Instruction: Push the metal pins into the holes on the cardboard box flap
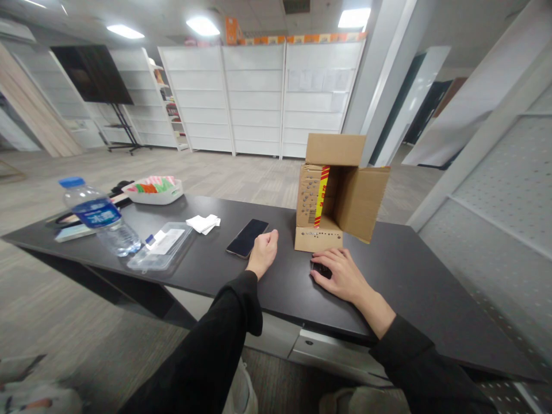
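My right hand point(340, 275) is curled over a small black object point(321, 269) on the dark table, just in front of an open cardboard box point(310, 198). My left hand point(263, 251) rests as a loose fist beside the lower right part of a black phone point(248, 237); nothing shows in its fingers. The box lies on its side with its opening toward me and its flaps spread. Yellow and red tape runs down its left inner edge. What the small black object is cannot be made out, as my fingers partly cover it.
Left on the table point(207, 276) are a crumpled white tissue point(203, 223), a clear plastic case point(166, 247), a tilted-looking water bottle point(101, 215) and a white basket point(155, 194) of colourful items. A perforated panel point(509, 172) stands at the right.
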Tool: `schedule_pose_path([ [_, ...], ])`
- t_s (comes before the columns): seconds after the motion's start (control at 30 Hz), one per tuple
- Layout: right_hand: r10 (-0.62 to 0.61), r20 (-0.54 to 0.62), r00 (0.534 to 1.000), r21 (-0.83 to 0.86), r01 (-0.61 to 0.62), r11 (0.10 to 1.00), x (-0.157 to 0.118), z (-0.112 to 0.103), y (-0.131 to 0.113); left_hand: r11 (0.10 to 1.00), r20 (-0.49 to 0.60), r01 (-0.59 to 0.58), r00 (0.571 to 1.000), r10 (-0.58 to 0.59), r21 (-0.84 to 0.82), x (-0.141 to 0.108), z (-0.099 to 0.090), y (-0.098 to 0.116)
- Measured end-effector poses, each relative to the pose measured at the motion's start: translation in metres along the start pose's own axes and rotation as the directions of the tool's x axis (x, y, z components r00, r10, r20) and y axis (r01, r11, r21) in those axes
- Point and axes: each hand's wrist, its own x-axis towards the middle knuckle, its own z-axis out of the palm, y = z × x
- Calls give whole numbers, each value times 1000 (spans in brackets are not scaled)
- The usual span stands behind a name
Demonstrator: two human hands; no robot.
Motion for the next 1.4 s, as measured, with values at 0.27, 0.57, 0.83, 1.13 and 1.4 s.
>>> schedule_pose_path([
  [0.27, -9, -17, 1000, 0, 9, 1000, 0, 1, 1, 1000, 0, 2, 1000, -2, -13, 0, -1, 1],
  [0.57, -1, -19, 1000, 7, 1, 1000, 1, 2, 1, 1000, 2, 1, 1000, -1, -2, 0, 0, 1],
  [0.83, -28, -17, 999, -25, 28, 999, 3, 3, 0, 1000, -4, 1, 1000, -1, -4, 0, 0, 1],
  [1.13, -38, -16, 999, -12, 38, 999, 4, 2, -1, 1000, -1, 11, 1000, -11, -24, -1, -1, 3],
  [1.4, -52, -22, 998, -35, 51, 998, 4, 4, 0, 1000, -3, 11, 1000, -11, -1, 1, 1, 0],
])
